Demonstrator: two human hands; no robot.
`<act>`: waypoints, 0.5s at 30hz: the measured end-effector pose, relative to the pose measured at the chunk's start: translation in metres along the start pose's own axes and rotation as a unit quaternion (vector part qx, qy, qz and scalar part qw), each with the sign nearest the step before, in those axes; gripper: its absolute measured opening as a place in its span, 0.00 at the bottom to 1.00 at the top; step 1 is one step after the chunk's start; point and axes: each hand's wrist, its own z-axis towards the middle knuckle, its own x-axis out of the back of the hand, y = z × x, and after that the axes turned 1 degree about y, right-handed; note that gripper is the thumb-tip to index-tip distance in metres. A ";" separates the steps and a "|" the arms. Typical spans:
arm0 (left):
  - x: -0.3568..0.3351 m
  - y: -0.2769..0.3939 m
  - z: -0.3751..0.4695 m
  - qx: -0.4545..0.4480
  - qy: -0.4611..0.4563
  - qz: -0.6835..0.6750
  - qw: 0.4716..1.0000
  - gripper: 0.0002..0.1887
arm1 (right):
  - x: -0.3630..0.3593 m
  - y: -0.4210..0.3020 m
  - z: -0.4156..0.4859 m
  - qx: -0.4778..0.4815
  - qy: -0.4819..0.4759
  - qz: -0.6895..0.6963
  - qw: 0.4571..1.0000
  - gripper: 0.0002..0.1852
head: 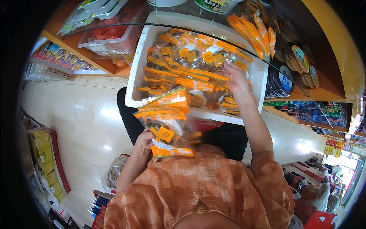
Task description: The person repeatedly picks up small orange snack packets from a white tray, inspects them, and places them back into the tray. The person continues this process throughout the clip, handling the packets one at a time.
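Observation:
A white foam box (133,83) in front of me holds many clear plastic packets with orange bands (194,83), standing in rows at the near side and lying more loosely at the far side. My left hand (145,140) grips a stack of packets (168,128) by its left edge, just below the box's near left corner. My right hand (235,75) reaches inside the box at the right, touching the packets there. Its fingertips are partly hidden among them, and whether it grips one is unclear.
A thin dark edge, apparently of a glass shelf (200,33), crosses over the box. A pink plastic basket (114,43) stands at the left. Hanging orange packets (253,34) and dark bagged goods (278,81) are at the right. Boxes line the floor at lower right.

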 end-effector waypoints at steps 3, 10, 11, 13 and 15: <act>-0.001 0.000 0.000 0.001 -0.006 -0.005 1.000 0.34 | -0.007 -0.004 -0.007 -0.010 0.013 -0.023 1.000 0.15; -0.001 0.001 -0.002 0.011 0.017 -0.007 1.000 0.31 | -0.016 -0.010 -0.017 -0.001 0.001 -0.014 1.000 0.14; -0.001 0.002 -0.002 0.014 0.016 -0.008 1.000 0.31 | -0.013 -0.007 -0.014 0.013 -0.004 -0.016 1.000 0.15; -0.001 0.002 -0.002 0.016 0.012 -0.012 1.000 0.31 | -0.011 -0.004 -0.009 0.039 -0.016 -0.020 0.999 0.15; -0.002 0.002 -0.001 0.016 0.005 -0.017 1.000 0.32 | -0.014 -0.008 -0.011 0.006 0.031 -0.028 0.999 0.16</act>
